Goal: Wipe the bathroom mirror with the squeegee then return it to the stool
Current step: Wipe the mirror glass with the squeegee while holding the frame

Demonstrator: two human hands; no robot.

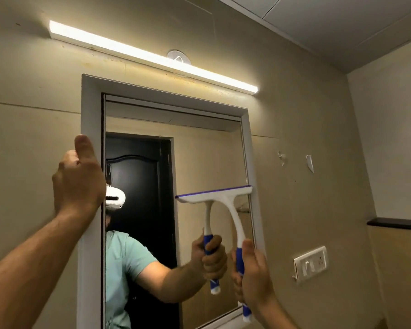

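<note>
Wall [306,129] was beige tile with a lit tube light [152,55] above; mirror [199,157] sat in a white frame [90,110], and the stool wasn't in view. Your left hand [78,179] was loosely curled on the frame's left edge, thumb up, steadying it and carrying nothing. Your right hand [254,267] was wrapped tight round the blue grip of the squeegee [226,198], low at the mirror's right side. The squeegee rose straight up from that hand, handle near vertical, blade lying about level across the glass with its right end touching the frame's inner edge. The glass seemed to reflect your arm and the handle just left of the real one. You looked mid-wipe on the right strip; glass above the blade and all to its left looked unwiped, though I couldn't tell for sure. Next stroke likely needed a straight pull down along the handle's line, blade kept flat.
</note>
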